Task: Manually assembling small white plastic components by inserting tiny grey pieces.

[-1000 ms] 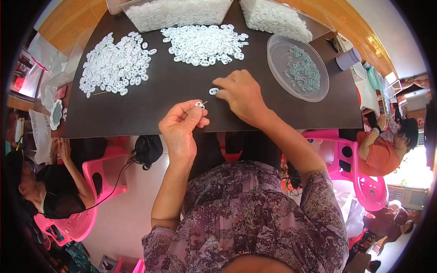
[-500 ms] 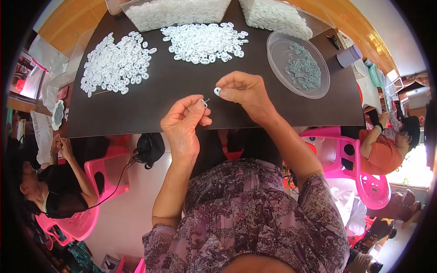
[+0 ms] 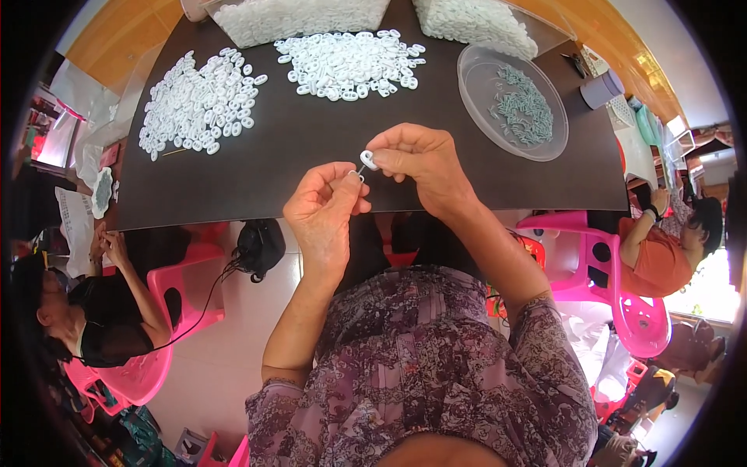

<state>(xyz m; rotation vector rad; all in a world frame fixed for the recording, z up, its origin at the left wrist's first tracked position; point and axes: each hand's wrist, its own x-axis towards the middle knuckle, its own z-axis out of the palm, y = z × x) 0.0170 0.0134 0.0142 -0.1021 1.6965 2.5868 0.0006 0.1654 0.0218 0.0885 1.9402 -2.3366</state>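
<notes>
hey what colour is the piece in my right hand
The piece in your right hand is white, clearest in the head view.

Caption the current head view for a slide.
Left hand and right hand each hold a small white piece above a dark table.

On the table (image 3: 272,171), one heap of pieces (image 3: 198,101) lies left of a second heap (image 3: 350,66). Right of both sits a dish (image 3: 475,89) holding pins (image 3: 525,109), then a cup (image 3: 601,91).
</notes>
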